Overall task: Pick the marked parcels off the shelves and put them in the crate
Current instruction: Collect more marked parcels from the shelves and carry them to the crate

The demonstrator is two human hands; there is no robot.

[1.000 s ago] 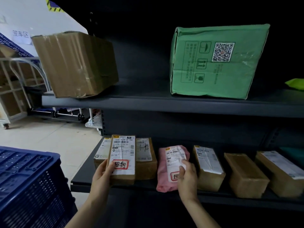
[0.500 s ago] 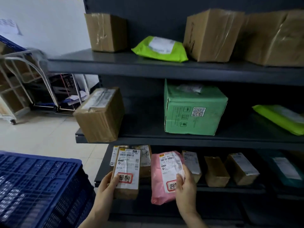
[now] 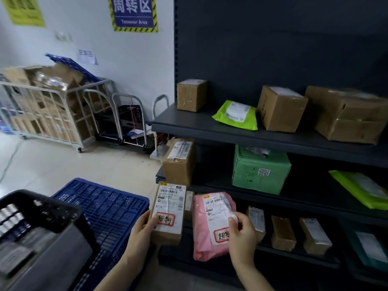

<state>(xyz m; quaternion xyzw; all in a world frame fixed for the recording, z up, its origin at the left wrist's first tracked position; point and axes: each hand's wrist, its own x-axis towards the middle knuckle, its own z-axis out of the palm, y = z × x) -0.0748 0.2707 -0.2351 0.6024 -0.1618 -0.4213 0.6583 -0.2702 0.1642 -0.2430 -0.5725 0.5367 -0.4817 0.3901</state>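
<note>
My left hand (image 3: pixel 141 234) grips the brown parcel (image 3: pixel 169 213); my right hand (image 3: pixel 241 238) pinches the pink parcel (image 3: pixel 206 227). The blue crate (image 3: pixel 100 206) sits left of my fingers.

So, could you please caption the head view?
Picking marked parcels: left hand holds a brown box, right hand a pink mailer, beside the blue crate.

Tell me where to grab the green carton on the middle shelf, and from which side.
Take the green carton by its left and right faces, two-handed, from the open front of the middle shelf. It stands flat, QR-code face outward, likely too broad for one-handed grip, with gaps to the brown box on its left and the lime mailer on its right.
</note>
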